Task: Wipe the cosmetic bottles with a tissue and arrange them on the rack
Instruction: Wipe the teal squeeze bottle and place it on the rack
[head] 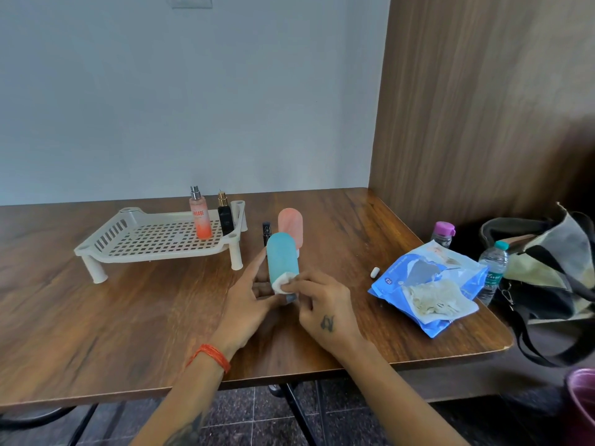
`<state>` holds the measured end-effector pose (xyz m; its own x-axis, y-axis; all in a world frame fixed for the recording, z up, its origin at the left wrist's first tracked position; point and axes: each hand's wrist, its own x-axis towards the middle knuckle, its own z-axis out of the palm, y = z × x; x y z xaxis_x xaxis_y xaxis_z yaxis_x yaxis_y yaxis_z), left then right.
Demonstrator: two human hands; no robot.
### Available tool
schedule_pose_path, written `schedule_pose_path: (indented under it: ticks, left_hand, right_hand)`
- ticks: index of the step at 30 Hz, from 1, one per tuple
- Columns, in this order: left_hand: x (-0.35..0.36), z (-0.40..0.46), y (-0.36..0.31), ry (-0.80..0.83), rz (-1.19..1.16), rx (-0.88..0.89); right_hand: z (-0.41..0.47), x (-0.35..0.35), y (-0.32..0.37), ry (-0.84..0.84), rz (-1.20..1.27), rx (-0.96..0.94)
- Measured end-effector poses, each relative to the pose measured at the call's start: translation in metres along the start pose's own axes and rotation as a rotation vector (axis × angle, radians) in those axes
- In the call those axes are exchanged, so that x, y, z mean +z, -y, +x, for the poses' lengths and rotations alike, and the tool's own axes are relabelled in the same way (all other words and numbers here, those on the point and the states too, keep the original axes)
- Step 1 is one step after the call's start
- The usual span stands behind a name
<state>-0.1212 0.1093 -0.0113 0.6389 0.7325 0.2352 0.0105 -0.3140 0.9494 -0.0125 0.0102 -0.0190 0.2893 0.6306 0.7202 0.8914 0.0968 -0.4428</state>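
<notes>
Wood table (128,317); teal bottle (281,255) base hidden by fingers (291,286).

rounded teal plastic bottle (282,257) upright near table front, folded white tissue (279,282) pressed on its lower side; perforated white plastic rack (154,239) behind-left.

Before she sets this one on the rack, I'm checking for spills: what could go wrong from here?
The blue bottle is held only near its base by the left hand while the right hand rubs it with the tissue; a hard rub could tip it. The pink bottle and the black tube stand close behind and could be knocked over.
</notes>
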Motion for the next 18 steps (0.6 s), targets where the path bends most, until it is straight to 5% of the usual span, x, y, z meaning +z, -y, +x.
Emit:
schedule_pose_path:
  ticks: [7, 10, 13, 18]
  left_hand:
    - [-0.0006, -0.0004, -0.0022, 0.011, -0.006, 0.000]
    - [0.0006, -0.0015, -0.0034, 0.018, -0.029, -0.001]
    - [0.0010, -0.0016, -0.0020, 0.030, -0.041, -0.005]
    - [0.0025, -0.0014, -0.0014, 0.029, -0.048, 0.002]
  right_hand:
    - [0.0043, -0.0030, -0.0086, -0.093, 0.057, 0.290]
    - [0.0034, -0.0019, -0.0057, -0.186, 0.069, 0.198]
    - [0.0025, 0.0008, -0.0039, -0.090, 0.095, 0.136]
    - [0.0024, 0.0002, -0.0092, -0.125, 0.100, 0.255]
